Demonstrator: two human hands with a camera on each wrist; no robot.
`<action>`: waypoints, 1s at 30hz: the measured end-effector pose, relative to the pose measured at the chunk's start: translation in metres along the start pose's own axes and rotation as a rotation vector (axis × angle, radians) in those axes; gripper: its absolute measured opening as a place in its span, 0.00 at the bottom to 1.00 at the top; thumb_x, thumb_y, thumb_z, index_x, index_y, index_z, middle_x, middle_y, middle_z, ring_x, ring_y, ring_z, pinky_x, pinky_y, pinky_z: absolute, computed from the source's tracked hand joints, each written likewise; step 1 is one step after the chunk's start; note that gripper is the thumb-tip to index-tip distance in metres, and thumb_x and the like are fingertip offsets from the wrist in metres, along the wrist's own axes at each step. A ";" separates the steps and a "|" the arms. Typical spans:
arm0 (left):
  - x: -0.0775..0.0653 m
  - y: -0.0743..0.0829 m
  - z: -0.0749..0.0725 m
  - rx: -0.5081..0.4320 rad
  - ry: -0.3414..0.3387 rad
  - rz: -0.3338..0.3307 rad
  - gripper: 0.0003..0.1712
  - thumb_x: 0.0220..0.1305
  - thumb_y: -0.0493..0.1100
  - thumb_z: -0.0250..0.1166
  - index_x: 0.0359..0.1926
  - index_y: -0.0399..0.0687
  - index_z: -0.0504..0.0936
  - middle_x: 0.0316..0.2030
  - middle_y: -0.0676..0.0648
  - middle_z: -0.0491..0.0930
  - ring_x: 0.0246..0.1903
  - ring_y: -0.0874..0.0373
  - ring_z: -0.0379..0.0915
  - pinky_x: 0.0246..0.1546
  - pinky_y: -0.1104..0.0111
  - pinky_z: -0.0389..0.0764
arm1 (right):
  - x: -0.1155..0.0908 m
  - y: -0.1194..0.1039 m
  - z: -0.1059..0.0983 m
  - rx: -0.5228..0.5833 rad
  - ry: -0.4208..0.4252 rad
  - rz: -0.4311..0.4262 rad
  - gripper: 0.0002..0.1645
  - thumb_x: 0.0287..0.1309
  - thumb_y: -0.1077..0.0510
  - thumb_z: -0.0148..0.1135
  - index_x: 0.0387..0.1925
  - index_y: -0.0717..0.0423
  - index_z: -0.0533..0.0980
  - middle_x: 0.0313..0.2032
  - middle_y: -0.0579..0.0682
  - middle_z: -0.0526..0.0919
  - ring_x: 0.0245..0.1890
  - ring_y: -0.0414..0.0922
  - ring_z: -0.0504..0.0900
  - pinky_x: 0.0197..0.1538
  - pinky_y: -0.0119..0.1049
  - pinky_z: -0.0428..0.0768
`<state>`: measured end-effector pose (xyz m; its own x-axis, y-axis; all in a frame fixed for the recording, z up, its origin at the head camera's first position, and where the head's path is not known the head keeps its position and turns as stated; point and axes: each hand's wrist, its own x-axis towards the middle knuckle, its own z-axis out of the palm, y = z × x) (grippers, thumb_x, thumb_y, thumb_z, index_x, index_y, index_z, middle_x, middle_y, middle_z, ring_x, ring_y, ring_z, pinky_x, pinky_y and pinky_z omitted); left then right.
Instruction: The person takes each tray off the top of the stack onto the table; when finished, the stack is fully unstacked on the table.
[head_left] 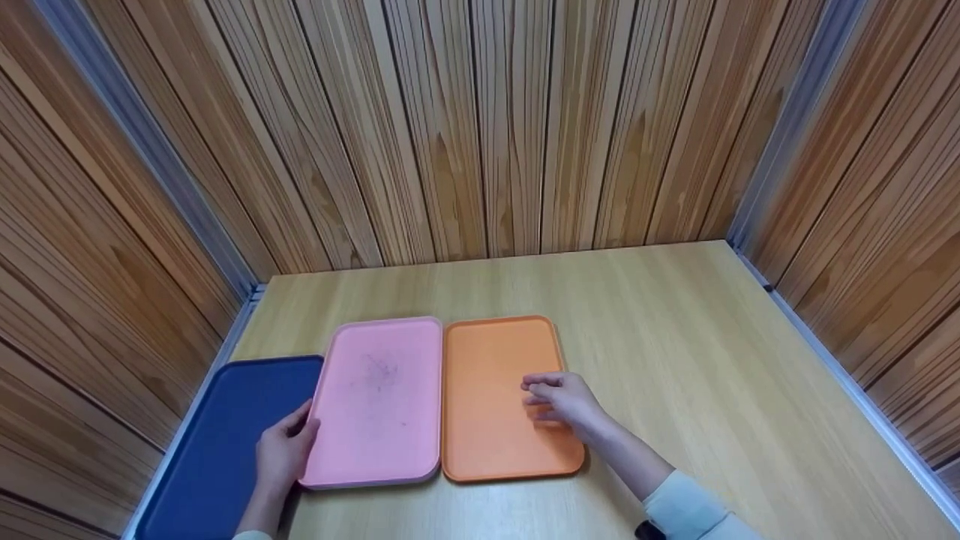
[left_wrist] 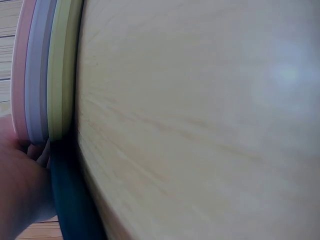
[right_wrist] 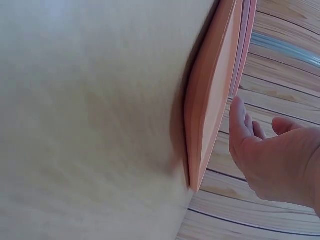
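Observation:
A pink tray (head_left: 375,405) with dark scuff marks lies on top of a stack. Under it, the left wrist view shows a lavender tray (left_wrist: 37,75) and a yellow-green tray (left_wrist: 62,85). My left hand (head_left: 283,454) grips the pink tray's left rim, thumb at the edge; its other fingers are partly hidden. An orange tray (head_left: 499,405) lies flat against the right side of the stack. Over its right part hovers my right hand (head_left: 562,401), fingers loosely bent and holding nothing. In the right wrist view, the right hand (right_wrist: 272,155) is apart from the orange tray.
A dark blue tray (head_left: 232,435) lies left of the stack, under my left forearm. The light wooden table (head_left: 675,337) extends to the right. Wood-plank walls (head_left: 487,127) with metal corner strips enclose the back and both sides.

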<state>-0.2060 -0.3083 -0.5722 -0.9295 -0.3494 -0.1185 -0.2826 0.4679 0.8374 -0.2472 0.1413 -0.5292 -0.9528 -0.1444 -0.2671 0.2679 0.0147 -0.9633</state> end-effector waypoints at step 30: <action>0.002 -0.002 0.001 0.025 0.037 0.012 0.28 0.72 0.48 0.64 0.69 0.46 0.74 0.67 0.34 0.70 0.69 0.38 0.62 0.64 0.47 0.68 | 0.016 0.009 0.071 0.042 -0.114 -0.002 0.21 0.67 0.65 0.61 0.58 0.74 0.76 0.48 0.64 0.84 0.42 0.54 0.87 0.47 0.47 0.85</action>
<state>-0.2078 -0.3085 -0.5746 -0.9236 -0.3731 -0.0884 -0.2779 0.4924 0.8248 -0.2499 0.0686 -0.5402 -0.9314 -0.2565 -0.2581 0.2738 -0.0266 -0.9614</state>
